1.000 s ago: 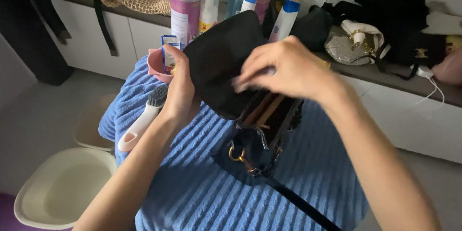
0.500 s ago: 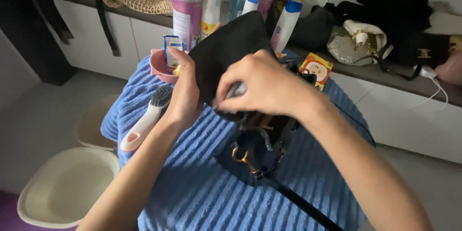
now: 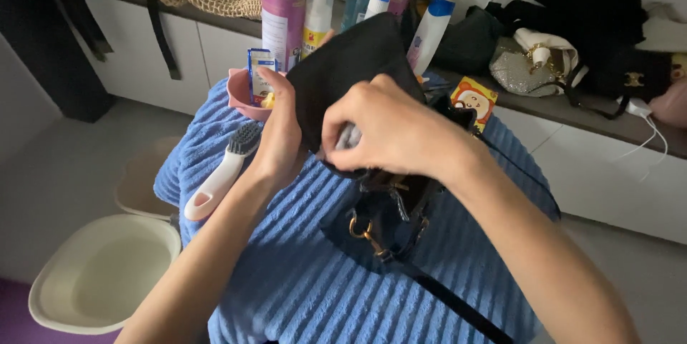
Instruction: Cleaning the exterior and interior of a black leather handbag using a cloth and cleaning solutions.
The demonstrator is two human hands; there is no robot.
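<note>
A small black handbag (image 3: 358,72) with its flap lifted stands on a blue ribbed towel (image 3: 300,272). My left hand (image 3: 275,136) grips the left edge of the raised flap. My right hand (image 3: 383,129) presses a small pale cloth (image 3: 348,136) against the inside of the flap, fingers closed on it. The bag's gold ring clasp (image 3: 361,229) and black strap (image 3: 444,301) hang down toward me over the towel.
A white-handled brush (image 3: 222,172) lies on the towel at left, by a pink bowl (image 3: 240,93). Spray bottles (image 3: 283,0) stand behind. Other bags (image 3: 529,65) sit on the dark counter at right. Cream basins (image 3: 100,272) rest on the floor at left.
My right hand slid left and down across the inside of the flap with the cloth. The left hand kept its hold on the flap.
</note>
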